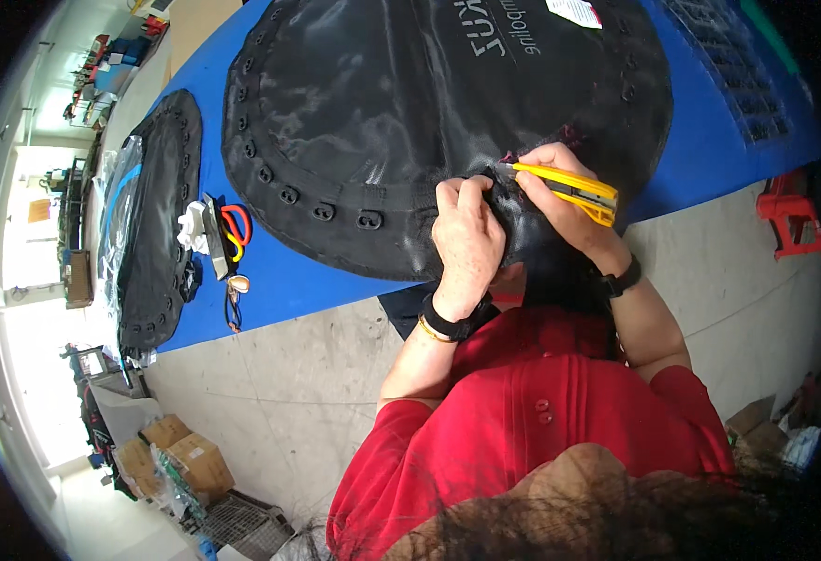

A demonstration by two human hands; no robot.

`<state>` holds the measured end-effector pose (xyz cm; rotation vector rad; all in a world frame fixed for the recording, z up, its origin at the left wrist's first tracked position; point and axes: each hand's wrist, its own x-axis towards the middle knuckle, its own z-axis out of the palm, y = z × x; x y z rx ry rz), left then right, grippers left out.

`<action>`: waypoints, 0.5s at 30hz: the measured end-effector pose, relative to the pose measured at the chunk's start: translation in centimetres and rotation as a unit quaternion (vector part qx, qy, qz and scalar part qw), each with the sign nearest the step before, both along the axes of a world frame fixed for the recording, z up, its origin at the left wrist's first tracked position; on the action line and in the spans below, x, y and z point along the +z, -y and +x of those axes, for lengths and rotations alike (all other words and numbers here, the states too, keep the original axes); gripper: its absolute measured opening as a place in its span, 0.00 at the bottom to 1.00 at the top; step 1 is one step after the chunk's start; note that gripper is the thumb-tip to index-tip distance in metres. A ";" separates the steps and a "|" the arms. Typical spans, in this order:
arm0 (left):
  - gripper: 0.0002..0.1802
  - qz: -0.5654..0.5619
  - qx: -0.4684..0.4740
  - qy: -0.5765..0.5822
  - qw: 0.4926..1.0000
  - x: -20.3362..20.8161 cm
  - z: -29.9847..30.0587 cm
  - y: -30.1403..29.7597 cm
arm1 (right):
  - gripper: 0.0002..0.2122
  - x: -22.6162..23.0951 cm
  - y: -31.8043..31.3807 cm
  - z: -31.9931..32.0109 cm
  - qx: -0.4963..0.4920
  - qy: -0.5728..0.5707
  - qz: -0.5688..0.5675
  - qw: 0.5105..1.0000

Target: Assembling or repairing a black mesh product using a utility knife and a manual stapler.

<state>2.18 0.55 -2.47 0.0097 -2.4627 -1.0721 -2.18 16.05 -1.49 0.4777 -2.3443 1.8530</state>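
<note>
Across our blue bench (280, 271), a round black mat (354, 122) reaches the near edge.
Our left hand (468, 234) pinches its near rim; our right hand's (560, 196) fingers grip a yellow cutter (565, 176). Loose maroon threads (569, 136) suggest work partway; folds hide the remainder. Bare bench separates a black panel (153, 224), left.

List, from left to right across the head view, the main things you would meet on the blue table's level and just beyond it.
Smaller black mat, crumpled white paper, tool with red and yellow handles, left hand, yellow cutter, red plastic stool.
</note>
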 end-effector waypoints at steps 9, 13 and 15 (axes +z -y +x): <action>0.13 -0.001 0.013 0.003 1.000 0.1 -0.1 -0.2 | 0.08 -0.3 0.4 -0.5 0.004 0.002 -0.025 1.000; 0.12 -0.002 0.013 -0.001 1.000 0.1 0.0 -0.2 | 0.09 -0.7 0.4 -0.6 0.006 0.007 -0.025 1.000; 0.12 -0.004 0.013 0.006 1.000 0.0 -0.1 -0.1 | 0.09 -0.6 0.4 -0.6 0.004 0.002 -0.020 1.000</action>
